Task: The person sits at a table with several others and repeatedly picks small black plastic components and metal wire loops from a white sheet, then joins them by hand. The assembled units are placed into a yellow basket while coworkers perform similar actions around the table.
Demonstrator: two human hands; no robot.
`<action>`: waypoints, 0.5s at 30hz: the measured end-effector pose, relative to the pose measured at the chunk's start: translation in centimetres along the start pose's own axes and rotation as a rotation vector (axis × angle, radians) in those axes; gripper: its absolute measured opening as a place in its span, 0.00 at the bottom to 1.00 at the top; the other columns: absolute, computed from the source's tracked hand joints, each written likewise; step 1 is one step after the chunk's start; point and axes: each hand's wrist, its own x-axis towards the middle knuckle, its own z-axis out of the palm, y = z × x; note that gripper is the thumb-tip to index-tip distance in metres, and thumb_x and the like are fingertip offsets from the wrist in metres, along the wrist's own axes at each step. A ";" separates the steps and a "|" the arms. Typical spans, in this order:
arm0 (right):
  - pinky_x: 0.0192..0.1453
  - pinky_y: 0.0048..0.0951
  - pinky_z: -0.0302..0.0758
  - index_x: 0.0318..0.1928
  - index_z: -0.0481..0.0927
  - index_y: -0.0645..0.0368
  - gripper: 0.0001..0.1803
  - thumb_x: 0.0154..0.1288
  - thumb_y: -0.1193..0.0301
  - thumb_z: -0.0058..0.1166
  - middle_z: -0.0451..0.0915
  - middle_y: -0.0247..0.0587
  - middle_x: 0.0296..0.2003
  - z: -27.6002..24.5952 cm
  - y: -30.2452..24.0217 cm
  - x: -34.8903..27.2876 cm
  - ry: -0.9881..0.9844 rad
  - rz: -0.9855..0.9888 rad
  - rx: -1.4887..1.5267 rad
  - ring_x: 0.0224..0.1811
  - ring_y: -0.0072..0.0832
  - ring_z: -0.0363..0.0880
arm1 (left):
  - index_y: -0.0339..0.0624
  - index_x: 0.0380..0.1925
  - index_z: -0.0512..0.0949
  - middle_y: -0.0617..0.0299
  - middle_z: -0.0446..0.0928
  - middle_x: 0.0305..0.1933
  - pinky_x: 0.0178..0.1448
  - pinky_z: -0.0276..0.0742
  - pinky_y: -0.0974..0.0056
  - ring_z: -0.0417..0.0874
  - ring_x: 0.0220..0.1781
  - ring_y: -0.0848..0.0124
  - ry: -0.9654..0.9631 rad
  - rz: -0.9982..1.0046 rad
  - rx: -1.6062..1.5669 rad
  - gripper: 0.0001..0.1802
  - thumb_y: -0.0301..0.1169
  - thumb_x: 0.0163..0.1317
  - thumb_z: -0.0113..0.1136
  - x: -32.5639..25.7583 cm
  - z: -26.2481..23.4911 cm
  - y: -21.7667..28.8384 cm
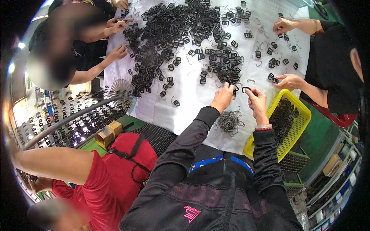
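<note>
Where your left hand reaches: forward to the near edge of the small pile of black buckles, its fingers bent and drawn together at a buckle; whether they grip it, you cannot tell from this view.
Right hand: raised just beside the left, thumb and forefinger pinching a black loop; the loop stands in the gap between your two hands, above the table.
Right wrist: circled by a red beaded bracelet, just below your hand.
Wire heap: tangled thin wire pieces on the white table, nearer your body than either hand and between your forearms.
Basket: yellow, to the right of your right hand, holding a mass of dark wire pieces.
Large pile: black buckles spread well beyond your left hand, toward the far side and the left.
Right co-worker: seated beyond the basket, one hand at buckles near the basket, the other farther from you, above scattered pieces.
Left co-workers: across the table to the left of your hands, one hand at the large pile's border.
Person in red: to the left of your left forearm.
</note>
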 end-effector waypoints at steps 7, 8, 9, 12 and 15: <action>0.13 0.13 0.55 0.34 0.73 0.57 0.07 0.66 0.67 0.50 0.72 0.31 0.22 -2.8 -3.6 -3.5 -0.479 -0.010 0.509 0.17 0.15 0.68 | 0.40 0.34 0.76 0.62 0.70 0.30 0.26 0.70 0.63 0.75 0.27 0.67 0.008 -0.057 -0.289 0.12 0.37 0.58 0.62 -1.6 -0.9 0.2; 0.13 0.13 0.57 0.34 0.74 0.57 0.07 0.66 0.67 0.50 0.73 0.32 0.23 -3.1 -4.0 -3.8 -0.551 -0.065 0.523 0.18 0.15 0.69 | 0.40 0.33 0.76 0.65 0.69 0.28 0.22 0.67 0.67 0.73 0.25 0.72 -0.109 -0.202 -0.566 0.12 0.37 0.60 0.61 -1.8 -2.1 -0.1; 0.14 0.14 0.58 0.34 0.74 0.57 0.08 0.66 0.66 0.50 0.74 0.33 0.25 -3.4 -4.5 -4.0 -0.661 -0.150 0.553 0.19 0.16 0.71 | 0.40 0.33 0.76 0.68 0.68 0.26 0.19 0.63 0.71 0.70 0.22 0.77 -0.225 -0.348 -0.843 0.12 0.38 0.61 0.59 -1.9 -3.4 -0.6; 0.14 0.14 0.59 0.34 0.75 0.58 0.09 0.66 0.66 0.51 0.75 0.33 0.25 -3.7 -5.4 -4.0 -0.676 -0.055 0.511 0.21 0.16 0.71 | 0.40 0.31 0.74 0.67 0.66 0.25 0.16 0.54 0.78 0.66 0.23 0.81 -0.243 -0.384 -1.532 0.10 0.36 0.63 0.53 -3.4 -6.9 -2.3; 0.14 0.13 0.58 0.33 0.76 0.58 0.09 0.64 0.66 0.52 0.75 0.33 0.24 -3.1 -4.9 -2.4 -0.609 0.084 0.336 0.19 0.15 0.71 | 0.39 0.32 0.73 0.62 0.69 0.29 0.16 0.61 0.77 0.70 0.27 0.77 -0.180 -0.148 -1.748 0.10 0.35 0.59 0.52 -3.7 -9.8 -4.3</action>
